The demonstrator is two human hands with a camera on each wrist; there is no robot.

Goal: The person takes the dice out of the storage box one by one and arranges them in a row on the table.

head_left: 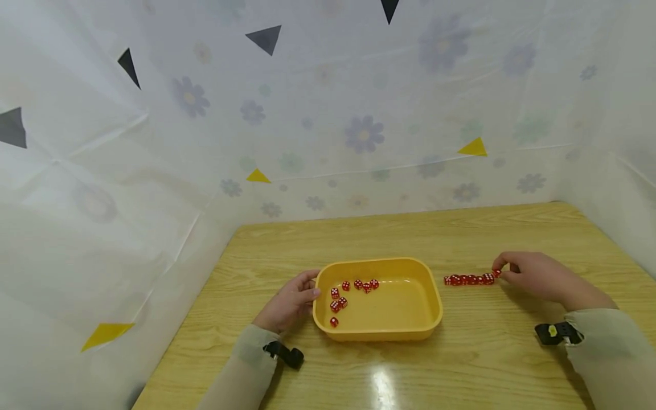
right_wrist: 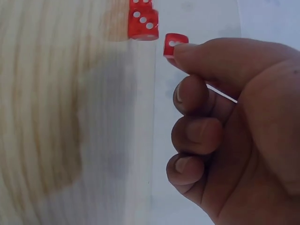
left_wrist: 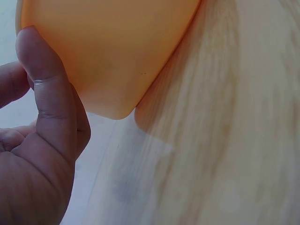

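Nearest, right hand (right_wrist: 225, 122): three fingers curled in, thumb and forefinger pinching one red die (right_wrist: 174, 45) just short of the end of the row of dice (head_left: 468, 279) on the wooden table (head_left: 461, 239), likely to line it up with the rest. Left hand (head_left: 289, 302) lies on the near-left wall of the yellow tray (head_left: 379, 336), thumb against its side, apparently steadying it. Loose dice (head_left: 348, 293) sit in the tray's left half, near that hand.

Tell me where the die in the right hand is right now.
In the head view the die is pinched by the right hand at the right end of the row of dice on the table, right of the yellow tray.
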